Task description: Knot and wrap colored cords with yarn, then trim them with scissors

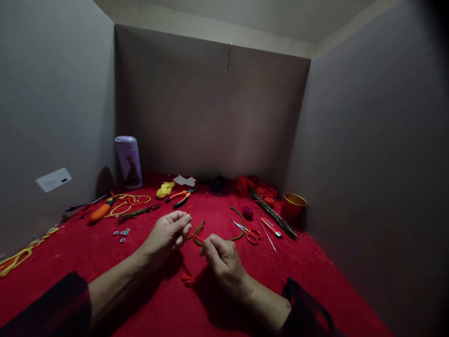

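Observation:
Between my two hands runs a short taut length of red yarn (195,237). My left hand (172,229) pinches one part of it, and a small loop of the yarn sticks up past the fingertips. Closed in a fist, my right hand (224,260) grips the other part. Behind the hands lies a green cord (239,235), curved across the red cloth and partly hidden by my fingers. A red yarn tassel (188,280) is below, near my right wrist; whether it joins the held yarn I cannot tell.
Scissors (250,234), a red cutter (271,226), a bundle of thin sticks (275,215) and a red cup (293,208) are on the right. Pliers (181,196), metal rings (122,232), an orange-handled tool (100,213) and a purple bottle (129,161) are on the left. Grey panels (210,103) enclose the cloth.

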`<state>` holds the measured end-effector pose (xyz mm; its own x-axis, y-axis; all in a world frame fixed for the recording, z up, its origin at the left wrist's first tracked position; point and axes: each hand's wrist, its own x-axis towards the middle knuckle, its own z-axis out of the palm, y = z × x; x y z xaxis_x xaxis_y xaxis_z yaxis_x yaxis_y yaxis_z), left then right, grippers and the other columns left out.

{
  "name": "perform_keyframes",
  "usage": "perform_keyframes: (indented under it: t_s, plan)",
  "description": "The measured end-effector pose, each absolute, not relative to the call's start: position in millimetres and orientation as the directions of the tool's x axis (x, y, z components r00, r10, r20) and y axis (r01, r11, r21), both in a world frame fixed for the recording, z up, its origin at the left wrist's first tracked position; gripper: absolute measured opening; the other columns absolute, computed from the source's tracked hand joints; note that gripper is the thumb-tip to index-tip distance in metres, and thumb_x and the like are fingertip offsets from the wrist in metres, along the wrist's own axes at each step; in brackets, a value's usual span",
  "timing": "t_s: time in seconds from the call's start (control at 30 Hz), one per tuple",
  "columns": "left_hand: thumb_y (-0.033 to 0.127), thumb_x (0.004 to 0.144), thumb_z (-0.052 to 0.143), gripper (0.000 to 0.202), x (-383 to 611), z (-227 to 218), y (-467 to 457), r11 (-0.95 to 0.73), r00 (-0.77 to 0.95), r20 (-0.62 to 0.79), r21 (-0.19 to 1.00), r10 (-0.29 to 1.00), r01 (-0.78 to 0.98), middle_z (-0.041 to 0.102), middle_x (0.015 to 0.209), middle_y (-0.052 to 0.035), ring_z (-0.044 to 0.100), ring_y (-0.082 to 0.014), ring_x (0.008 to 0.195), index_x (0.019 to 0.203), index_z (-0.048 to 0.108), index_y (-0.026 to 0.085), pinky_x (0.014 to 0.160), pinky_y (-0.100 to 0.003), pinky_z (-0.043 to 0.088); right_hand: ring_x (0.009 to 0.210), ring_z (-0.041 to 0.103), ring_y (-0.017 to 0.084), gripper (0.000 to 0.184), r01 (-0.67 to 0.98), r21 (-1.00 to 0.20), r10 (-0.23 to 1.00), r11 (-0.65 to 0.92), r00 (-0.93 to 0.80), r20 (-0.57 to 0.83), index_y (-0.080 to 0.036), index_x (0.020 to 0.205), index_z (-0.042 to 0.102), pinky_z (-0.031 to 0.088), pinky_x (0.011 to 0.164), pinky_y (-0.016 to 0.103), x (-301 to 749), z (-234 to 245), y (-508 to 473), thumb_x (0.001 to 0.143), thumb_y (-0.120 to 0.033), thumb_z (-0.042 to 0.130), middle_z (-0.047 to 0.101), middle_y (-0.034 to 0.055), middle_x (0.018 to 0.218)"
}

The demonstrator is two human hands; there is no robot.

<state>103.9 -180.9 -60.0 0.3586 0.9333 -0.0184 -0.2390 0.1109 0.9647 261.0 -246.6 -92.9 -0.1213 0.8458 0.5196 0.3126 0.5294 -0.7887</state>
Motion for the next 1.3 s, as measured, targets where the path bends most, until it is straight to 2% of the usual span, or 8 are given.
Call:
perform_keyframes:
  t_s: [0.43, 0.7, 1.03, 1.3]
  plan:
    - [0.038, 0.073, 0.068, 0.029, 107.5, -67.1, -179.0, 0.026, 0.349, 0.041, 0.983, 0.936, -0.183, 0.052, 0.052, 0.0056, 0.036, -0.0017, 0.035, 0.072, 0.050, 0.016, 0.033, -0.012, 0.023, 0.047, 0.037, 0.008, 0.031, 0.348, -0.759, 0.826, 0.551, -0.096, 0.556, -0.017, 0.069, 0.056, 0.029, 0.049, 0.021, 265.3, -91.2, -245.0, 0.092, -0.031, 0.042, 0.042, -0.0044, 0.053]
    - [0.035, 0.072, 0.069, 0.027, 100.9, -59.7, -165.4, -0.063, 0.289, 0.124, 0.975, 0.949, -0.212, 0.053, 0.055, 0.0042, 0.038, -0.0023, 0.035, 0.073, 0.051, 0.015, 0.030, -0.011, 0.023, 0.050, 0.041, 0.008, 0.031, 0.359, -0.742, 0.815, 0.566, -0.107, 0.570, -0.017, 0.069, 0.056, 0.031, 0.051, 0.021, 265.7, -91.9, -246.1, 0.093, -0.032, 0.042, 0.046, -0.0039, 0.054]
    - [0.020, 0.072, 0.069, 0.015, 91.6, -55.0, -159.8, 0.007, 0.306, 0.081, 0.961, 0.949, -0.276, 0.056, 0.055, 0.0003, 0.045, -0.0041, 0.037, 0.072, 0.055, 0.013, 0.032, -0.012, 0.030, 0.054, 0.046, 0.010, 0.035, 0.379, -0.728, 0.805, 0.571, -0.086, 0.587, -0.017, 0.069, 0.056, 0.034, 0.055, 0.022, 266.9, -95.1, -243.1, 0.093, -0.035, 0.039, 0.053, -0.0014, 0.059]
    - [0.019, 0.071, 0.070, 0.015, 92.1, -55.7, -157.4, 0.011, 0.323, 0.069, 0.971, 0.944, -0.241, 0.058, 0.056, -0.0011, 0.048, -0.0049, 0.038, 0.072, 0.056, 0.013, 0.034, -0.012, 0.035, 0.055, 0.050, 0.010, 0.033, 0.378, -0.726, 0.799, 0.575, -0.067, 0.598, -0.018, 0.067, 0.056, 0.035, 0.055, 0.022, 267.6, -91.6, -243.5, 0.092, -0.034, 0.041, 0.057, -0.0003, 0.060]
